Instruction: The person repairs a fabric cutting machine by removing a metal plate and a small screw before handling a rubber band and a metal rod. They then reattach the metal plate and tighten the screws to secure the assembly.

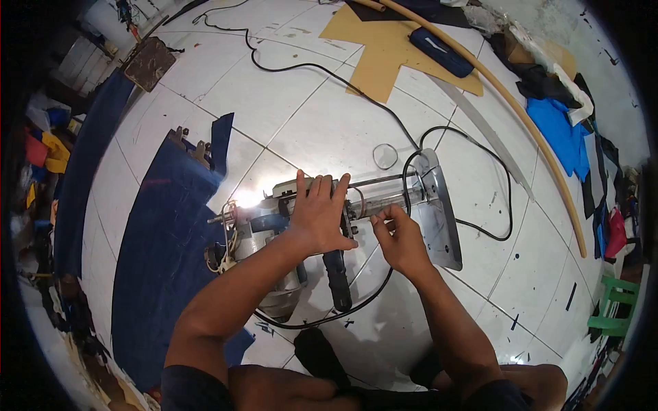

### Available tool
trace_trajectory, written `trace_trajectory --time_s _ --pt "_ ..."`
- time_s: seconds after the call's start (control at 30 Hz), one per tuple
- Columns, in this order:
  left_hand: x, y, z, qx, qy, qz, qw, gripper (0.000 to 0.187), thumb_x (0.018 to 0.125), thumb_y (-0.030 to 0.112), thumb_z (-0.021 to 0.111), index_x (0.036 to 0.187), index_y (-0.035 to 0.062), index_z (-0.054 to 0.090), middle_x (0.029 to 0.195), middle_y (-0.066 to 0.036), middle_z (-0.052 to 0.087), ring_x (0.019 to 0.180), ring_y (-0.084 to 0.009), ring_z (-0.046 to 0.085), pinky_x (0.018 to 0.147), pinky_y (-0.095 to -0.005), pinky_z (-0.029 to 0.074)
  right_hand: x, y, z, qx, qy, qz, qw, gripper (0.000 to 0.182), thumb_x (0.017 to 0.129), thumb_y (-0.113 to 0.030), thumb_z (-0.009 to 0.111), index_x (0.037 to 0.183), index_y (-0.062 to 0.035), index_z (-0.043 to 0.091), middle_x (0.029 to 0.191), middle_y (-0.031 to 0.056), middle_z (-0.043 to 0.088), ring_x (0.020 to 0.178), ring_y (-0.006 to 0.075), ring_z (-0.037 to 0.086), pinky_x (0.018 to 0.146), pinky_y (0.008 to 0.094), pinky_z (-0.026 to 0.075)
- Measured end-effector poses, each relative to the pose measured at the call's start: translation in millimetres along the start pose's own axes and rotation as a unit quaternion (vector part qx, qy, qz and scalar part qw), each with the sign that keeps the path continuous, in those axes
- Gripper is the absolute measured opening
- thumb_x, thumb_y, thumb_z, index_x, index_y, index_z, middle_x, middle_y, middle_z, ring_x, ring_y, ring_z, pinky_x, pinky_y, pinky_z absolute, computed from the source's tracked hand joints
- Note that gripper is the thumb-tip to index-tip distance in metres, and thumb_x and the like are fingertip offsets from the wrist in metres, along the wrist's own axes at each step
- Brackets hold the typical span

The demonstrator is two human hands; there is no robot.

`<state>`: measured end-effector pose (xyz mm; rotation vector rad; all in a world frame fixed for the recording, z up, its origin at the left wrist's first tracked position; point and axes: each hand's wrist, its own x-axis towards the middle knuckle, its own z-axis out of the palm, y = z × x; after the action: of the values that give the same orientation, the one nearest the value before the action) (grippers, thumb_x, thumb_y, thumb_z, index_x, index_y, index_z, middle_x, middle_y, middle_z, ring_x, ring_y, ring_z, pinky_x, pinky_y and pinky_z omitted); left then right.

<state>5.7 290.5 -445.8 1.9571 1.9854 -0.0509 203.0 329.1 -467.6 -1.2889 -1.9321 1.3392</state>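
Observation:
A cloth-cutting type machine (pixel 260 236) lies on its side on the tiled floor, its metal base plate (pixel 442 212) to the right and its black handle (pixel 336 281) towards me. My left hand (pixel 319 211) rests on top of the machine's middle, fingers spread. Near the metal column (pixel 384 203), between the middle and the base plate, my right hand (pixel 399 236) has thumb and forefinger pinched together; what is between them is too small to make out. A bright light glares beside the motor end.
Dark blue fabric (pixel 161 253) lies left of the machine. A black cable (pixel 308 66) loops over the floor (pixel 288 130). Beyond are brown card (pixel 373 48), a blue pouch (pixel 441 52), a long curved pole (pixel 521 109), a metal strip (pixel 486 130) and a green stool (pixel 615 305).

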Motion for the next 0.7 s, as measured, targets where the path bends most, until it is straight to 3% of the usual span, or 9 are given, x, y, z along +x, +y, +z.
trace_trajectory --time_s 0.2,0.33,0.4,0.53,0.63,0.7 --pt "-1.5 -0.1 0.1 0.019 0.002 0.005 1.000 0.135 0.056 0.064 0.087 0.158 0.0007 0.025 0.147 -0.032 0.040 0.145 -0.0453 0.033 0.121 -0.0703 0.004 -29.2 -11.9 -15.1 0.033 -0.023 -0.041 0.998 0.017 0.098 -0.015 0.067 0.099 0.0005 0.060 0.082 0.0104 0.068 0.066 0.0175 0.064 0.063 0.0325 0.051" --pt "2.2 4.1 -3.7 0.022 -0.014 -0.008 1.000 0.135 0.056 0.061 0.089 0.158 0.0017 0.024 0.149 -0.031 0.039 0.146 -0.0438 0.034 0.121 -0.0693 0.005 -74.3 32.4 -2.7 0.119 0.073 -0.017 0.990 0.016 0.098 -0.012 0.070 0.101 0.0019 0.062 0.080 0.0100 0.067 0.066 0.0128 0.062 0.059 0.0290 0.049" --pt "2.0 6.6 -3.4 0.023 -0.012 -0.016 1.000 0.135 0.055 0.057 0.091 0.159 0.0034 0.024 0.150 -0.029 0.040 0.146 -0.0425 0.035 0.122 -0.0682 0.004 -100.6 62.5 1.1 0.086 0.072 0.006 0.994 0.016 0.097 -0.012 0.070 0.102 0.0014 0.063 0.080 0.0107 0.067 0.064 0.0151 0.063 0.059 0.0306 0.050" --pt "2.3 6.6 -4.9 0.035 -0.029 -0.007 0.999 0.135 0.059 0.066 0.086 0.161 0.0051 0.021 0.150 -0.030 0.038 0.148 -0.0431 0.030 0.120 -0.0714 0.001 -135.0 116.3 -0.6 -0.077 0.092 -0.003 0.993 0.014 0.095 -0.012 0.070 0.101 -0.0003 0.066 0.081 0.0119 0.066 0.062 0.0214 0.063 0.059 0.0346 0.051" --pt "3.5 8.9 -2.2 0.071 -0.040 -0.012 0.997 0.136 0.060 0.067 0.085 0.162 0.0053 0.019 0.153 -0.032 0.035 0.150 -0.0437 0.027 0.119 -0.0715 -0.001 -145.8 129.3 -5.4 -0.111 0.085 0.046 0.989 0.013 0.094 -0.014 0.070 0.099 -0.0019 0.068 0.086 0.0119 0.066 0.063 0.0259 0.062 0.060 0.0372 0.051" --pt "5.9 12.9 -7.6 0.070 -0.067 -0.021 0.995 0.138 0.060 0.068 0.085 0.162 0.0057 0.017 0.154 -0.035 0.033 0.151 -0.0447 0.025 0.119 -0.0711 -0.002 -148.8 134.0 0.4 -0.029 0.097 0.115 0.988 0.014 0.096 -0.015 0.069 0.098 -0.0014 0.069 0.089 0.0124 0.065 0.068 0.0240 0.062 0.063 0.0347 0.050"
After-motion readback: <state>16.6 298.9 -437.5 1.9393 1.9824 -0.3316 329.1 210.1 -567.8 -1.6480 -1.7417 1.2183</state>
